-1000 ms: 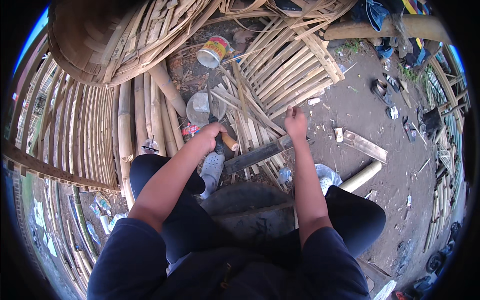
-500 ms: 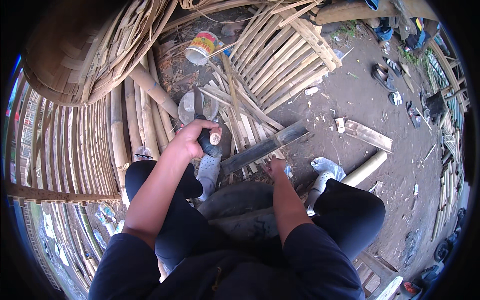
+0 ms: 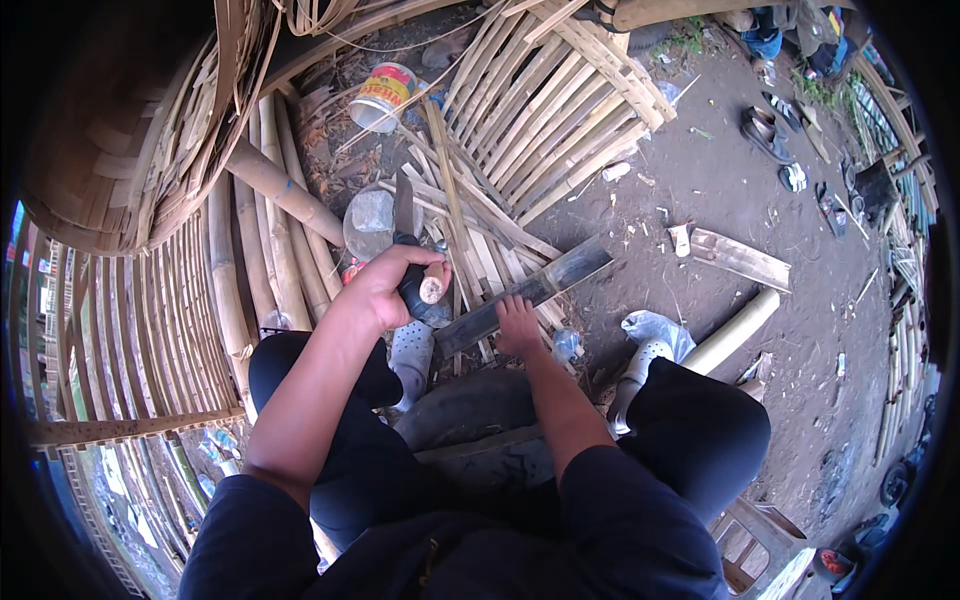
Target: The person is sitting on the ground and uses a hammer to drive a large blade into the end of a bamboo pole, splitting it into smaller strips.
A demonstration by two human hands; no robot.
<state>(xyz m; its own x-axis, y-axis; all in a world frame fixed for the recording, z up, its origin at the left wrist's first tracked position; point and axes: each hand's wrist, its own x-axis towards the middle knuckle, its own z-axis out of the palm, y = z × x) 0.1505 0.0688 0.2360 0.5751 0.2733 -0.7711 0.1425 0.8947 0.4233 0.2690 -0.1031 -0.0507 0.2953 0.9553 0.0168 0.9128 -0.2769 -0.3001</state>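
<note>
Head view: I see my two hands. My left hand [image 3: 385, 287] is curled shut around the handle of one knife [image 3: 404, 207], and the blade points away from me. Something dark is under that hand too, but I can't tell what it is. My right hand [image 3: 516, 327] is open and flat, with its fingers spread. It has hold of nothing. Its fingertips lie over the near edge of one dark split bamboo piece [image 3: 560, 277], but I can't tell if they press down.

That dark piece lies on the ground side, between my feet and just past my right fingers. It is long and slanted. One end goes down and left, near my left shoe, and the other goes up and right, away from me. My right hand is the nearer one.

Now I count. There is one pile of pale strips [image 3: 480, 255] by the dark piece, too many to number. There is one slat panel [image 3: 570, 125], one tub [image 3: 382, 98] and one grey block [image 3: 372, 212]. On my feet are two pale shoes [image 3: 411, 355]. On the right I see one plastic bag [image 3: 655, 332] and one short bamboo pole [image 3: 735, 332].
</note>
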